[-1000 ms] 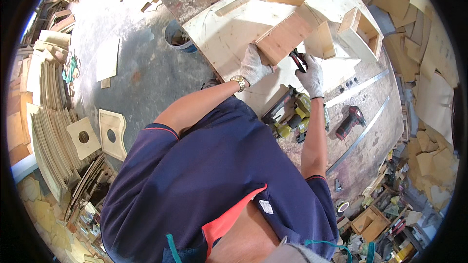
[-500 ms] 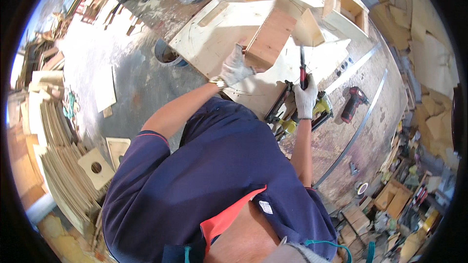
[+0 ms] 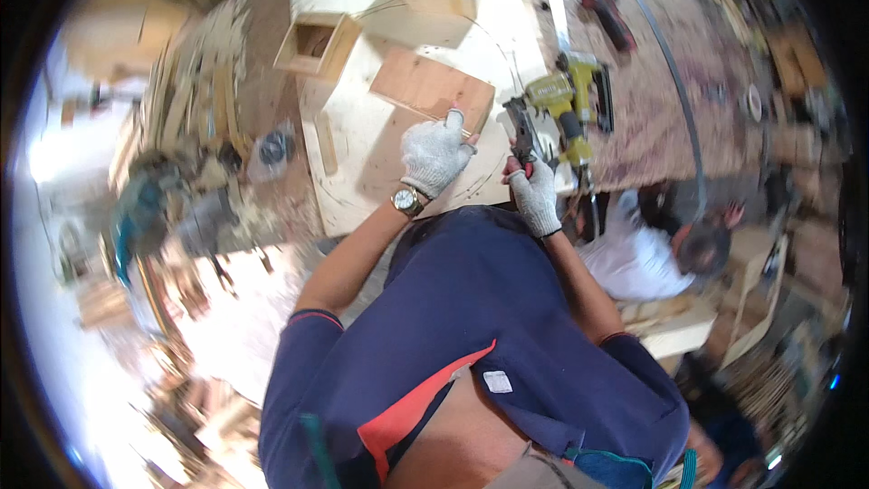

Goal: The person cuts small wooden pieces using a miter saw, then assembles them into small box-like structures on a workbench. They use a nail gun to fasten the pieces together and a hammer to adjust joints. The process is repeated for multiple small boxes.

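A closed reddish-brown wooden box (image 3: 430,83) lies on a pale plywood sheet (image 3: 362,149). My left hand (image 3: 434,156), in a whitish knit glove with bare fingertips, grips its near edge, with a finger on top and the thumb in front. My right hand (image 3: 534,190), gloved the same way, is closed around pliers (image 3: 525,140) with red and dark handles. Their dark jaws point away from me, to the right of the box and apart from it. Just beyond the right hand lies a yellow-green nail gun (image 3: 552,95), with a second nail gun (image 3: 587,86) seemingly beside it.
An open wooden box (image 3: 317,43) stands at the far left of the sheet, and another wooden piece (image 3: 439,5) lies behind. A red-and-black cordless drill (image 3: 608,20) and a metal strip (image 3: 674,81) lie right. Another person (image 3: 638,258) in white is low at the right.
The view has turned, so the bench sits differently. My left hand has shifted to the box's near edge. The pliers in my right hand have come closer to it and changed angle.
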`<state>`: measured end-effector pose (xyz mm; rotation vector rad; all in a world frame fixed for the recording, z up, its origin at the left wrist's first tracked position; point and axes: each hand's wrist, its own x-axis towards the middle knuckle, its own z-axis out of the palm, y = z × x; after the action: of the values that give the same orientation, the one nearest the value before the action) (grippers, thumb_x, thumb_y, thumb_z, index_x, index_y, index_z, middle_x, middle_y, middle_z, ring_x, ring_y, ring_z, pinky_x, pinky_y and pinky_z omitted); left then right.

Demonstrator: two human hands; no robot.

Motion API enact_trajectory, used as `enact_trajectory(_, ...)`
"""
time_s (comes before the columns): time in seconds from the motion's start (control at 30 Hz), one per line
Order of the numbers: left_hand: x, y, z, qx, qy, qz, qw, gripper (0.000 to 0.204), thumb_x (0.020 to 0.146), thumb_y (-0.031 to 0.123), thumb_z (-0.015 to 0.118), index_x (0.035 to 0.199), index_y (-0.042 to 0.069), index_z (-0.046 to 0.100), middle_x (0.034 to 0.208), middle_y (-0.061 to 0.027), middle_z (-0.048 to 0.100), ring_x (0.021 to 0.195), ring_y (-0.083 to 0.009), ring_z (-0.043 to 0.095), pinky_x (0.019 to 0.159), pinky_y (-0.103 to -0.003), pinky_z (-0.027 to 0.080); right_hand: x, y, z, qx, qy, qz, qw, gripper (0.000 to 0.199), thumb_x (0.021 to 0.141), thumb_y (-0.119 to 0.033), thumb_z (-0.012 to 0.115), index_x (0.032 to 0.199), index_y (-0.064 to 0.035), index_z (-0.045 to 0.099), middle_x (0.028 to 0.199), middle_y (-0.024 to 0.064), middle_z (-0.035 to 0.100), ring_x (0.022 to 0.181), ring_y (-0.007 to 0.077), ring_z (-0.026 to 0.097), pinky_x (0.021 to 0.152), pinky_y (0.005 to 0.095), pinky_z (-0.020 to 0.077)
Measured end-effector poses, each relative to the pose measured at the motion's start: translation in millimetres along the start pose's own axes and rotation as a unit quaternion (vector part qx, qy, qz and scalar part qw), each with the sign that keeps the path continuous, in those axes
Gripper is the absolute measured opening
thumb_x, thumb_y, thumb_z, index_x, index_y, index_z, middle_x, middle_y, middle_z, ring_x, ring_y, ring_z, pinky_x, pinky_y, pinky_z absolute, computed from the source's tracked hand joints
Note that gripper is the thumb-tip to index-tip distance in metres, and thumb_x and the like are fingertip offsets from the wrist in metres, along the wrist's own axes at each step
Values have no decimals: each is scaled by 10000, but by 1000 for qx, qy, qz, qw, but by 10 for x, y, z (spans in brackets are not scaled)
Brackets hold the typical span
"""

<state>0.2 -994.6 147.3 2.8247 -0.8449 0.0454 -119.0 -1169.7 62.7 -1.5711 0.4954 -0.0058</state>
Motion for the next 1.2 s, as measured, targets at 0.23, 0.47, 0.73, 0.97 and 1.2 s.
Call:
enact_trajectory(0.23,693,-149,-243,-13,58,216,975,566,837,482,746,1246,101,656,1157,-149,682,1165,-287,611,967,-514,440,-569,-263,642,174,68,53,981,282,1106,-264,478,1117,12,538,751,83,654,584,158,666,543,326,530)
enact_trajectory(0.47,1048,-277,143,37,-48,243,968,451,852,478,697,1133,127,665,1097,-92,681,1096,-305,622,951,-533,400,-629,-347,721,223,91,101,965,358,1121,-330,477,1066,19,534,743,80,647,560,170,655,513,330,534)
enact_trajectory(0.73,1030,-186,45,62,-73,228,969,409,813,416,691,1110,134,677,1083,-88,680,1083,-291,627,946,-510,407,-600,-411,779,200,-4,100,975,342,1118,-320,474,1064,11,540,725,61,632,547,158,645,504,331,516)
enact_trajectory(0.97,1034,-199,56,50,-68,236,968,417,810,413,691,1117,131,684,1086,-86,682,1102,-288,627,950,-510,410,-544,-402,833,226,-11,87,970,374,1118,-353,470,1047,11,516,733,68,621,542,169,642,497,336,515)
enact_trajectory(1.2,1025,-230,82,20,-52,255,965,406,802,381,697,1086,94,660,1077,-110,665,1091,-310,615,943,-489,411,-503,-376,831,212,-25,113,970,383,1114,-355,476,1056,22,519,731,70,632,539,153,640,486,321,518)
